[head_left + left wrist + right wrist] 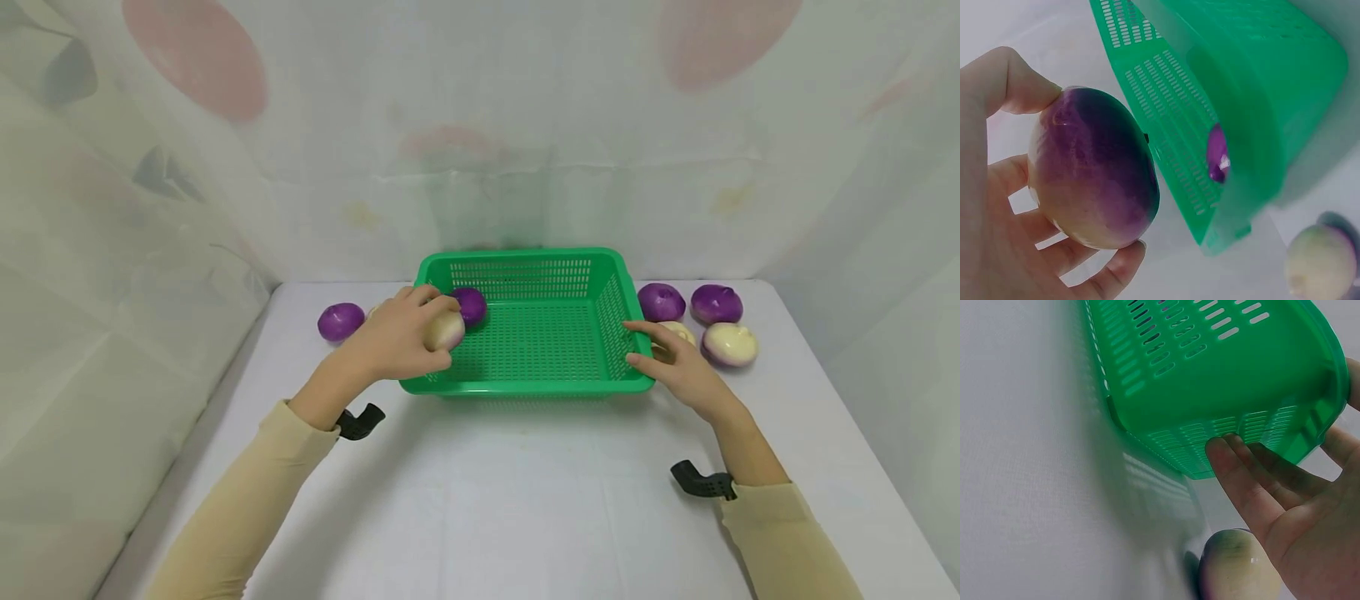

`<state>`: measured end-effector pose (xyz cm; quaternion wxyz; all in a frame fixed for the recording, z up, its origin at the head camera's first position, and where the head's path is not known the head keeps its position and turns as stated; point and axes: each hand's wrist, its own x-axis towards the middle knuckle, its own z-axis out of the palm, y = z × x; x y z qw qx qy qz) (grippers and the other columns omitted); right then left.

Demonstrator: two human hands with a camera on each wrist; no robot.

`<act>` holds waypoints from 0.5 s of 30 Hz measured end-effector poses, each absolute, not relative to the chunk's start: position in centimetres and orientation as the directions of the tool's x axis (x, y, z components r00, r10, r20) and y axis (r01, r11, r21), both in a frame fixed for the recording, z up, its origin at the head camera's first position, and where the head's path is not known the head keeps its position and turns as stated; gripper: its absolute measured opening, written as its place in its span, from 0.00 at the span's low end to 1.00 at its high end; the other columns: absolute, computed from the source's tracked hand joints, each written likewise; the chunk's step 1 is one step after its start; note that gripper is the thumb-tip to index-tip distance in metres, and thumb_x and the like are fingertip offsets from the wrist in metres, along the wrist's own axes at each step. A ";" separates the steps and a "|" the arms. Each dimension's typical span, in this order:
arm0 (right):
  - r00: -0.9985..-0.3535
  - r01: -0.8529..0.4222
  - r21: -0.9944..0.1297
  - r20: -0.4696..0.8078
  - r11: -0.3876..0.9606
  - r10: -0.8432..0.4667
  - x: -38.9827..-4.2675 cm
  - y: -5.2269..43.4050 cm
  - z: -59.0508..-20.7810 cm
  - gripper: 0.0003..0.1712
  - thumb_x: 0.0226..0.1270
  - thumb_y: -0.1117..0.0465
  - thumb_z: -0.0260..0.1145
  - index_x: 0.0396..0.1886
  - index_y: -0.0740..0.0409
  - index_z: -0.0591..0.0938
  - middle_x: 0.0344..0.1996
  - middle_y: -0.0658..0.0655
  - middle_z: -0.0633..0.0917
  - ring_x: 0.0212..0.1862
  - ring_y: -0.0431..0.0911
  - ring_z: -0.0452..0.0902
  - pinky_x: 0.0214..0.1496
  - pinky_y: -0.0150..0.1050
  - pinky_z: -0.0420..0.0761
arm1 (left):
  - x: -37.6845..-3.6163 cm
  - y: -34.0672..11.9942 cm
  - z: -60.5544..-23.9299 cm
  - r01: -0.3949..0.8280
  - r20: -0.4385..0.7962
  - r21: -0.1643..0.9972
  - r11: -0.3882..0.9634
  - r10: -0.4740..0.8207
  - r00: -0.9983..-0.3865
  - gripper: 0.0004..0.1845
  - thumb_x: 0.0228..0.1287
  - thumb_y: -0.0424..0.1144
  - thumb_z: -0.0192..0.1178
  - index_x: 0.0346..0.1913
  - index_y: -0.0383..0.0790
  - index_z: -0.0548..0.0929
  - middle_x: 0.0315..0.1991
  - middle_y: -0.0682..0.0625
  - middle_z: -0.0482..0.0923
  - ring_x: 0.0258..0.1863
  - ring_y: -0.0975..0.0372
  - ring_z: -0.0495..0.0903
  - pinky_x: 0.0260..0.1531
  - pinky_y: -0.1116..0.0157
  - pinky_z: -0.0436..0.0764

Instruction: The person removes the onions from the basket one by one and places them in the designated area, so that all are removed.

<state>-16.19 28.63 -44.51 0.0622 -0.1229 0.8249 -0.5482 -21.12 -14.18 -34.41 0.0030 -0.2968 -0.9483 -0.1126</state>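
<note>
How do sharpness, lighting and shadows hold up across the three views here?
Head view: even soft light, sharp throughout, faint shadow under the green basket. Left wrist view: the held turnip in the left hand is fairly sharp, while the basket and far turnip are blurred and washed out. Right wrist view: the right hand is in focus, with a soft basket shadow on the table.

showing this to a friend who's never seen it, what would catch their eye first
Most striking is the bright green basket in the middle of the white table. Next, the left hand grips a purple-and-cream turnip over the basket's left rim, with one purple turnip already inside. The right hand rests against the basket's right wall, beside more turnips lying on the table.
</note>
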 end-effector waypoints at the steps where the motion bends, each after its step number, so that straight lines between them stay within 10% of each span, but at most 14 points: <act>1: -0.962 -0.135 -0.920 0.032 0.369 -0.271 -16.2 28.6 -44.5 0.34 0.77 0.53 0.63 0.77 0.53 0.65 0.76 0.63 0.61 0.73 0.69 0.60 0.68 0.67 0.63 | -21.1 -14.5 -34.4 0.564 0.076 0.221 0.796 0.562 -0.824 0.31 0.50 0.49 0.64 0.62 0.53 0.79 0.59 0.50 0.73 0.54 0.54 0.71 0.42 0.52 0.76; 15: -0.963 -0.133 -0.921 0.032 0.366 -0.268 -16.2 28.6 -44.6 0.34 0.77 0.53 0.63 0.77 0.54 0.65 0.76 0.63 0.61 0.73 0.69 0.59 0.68 0.67 0.62 | -21.3 -18.5 -34.7 0.509 0.130 0.250 0.823 0.493 -0.860 0.29 0.49 0.47 0.65 0.59 0.50 0.79 0.57 0.46 0.73 0.56 0.49 0.70 0.38 0.53 0.76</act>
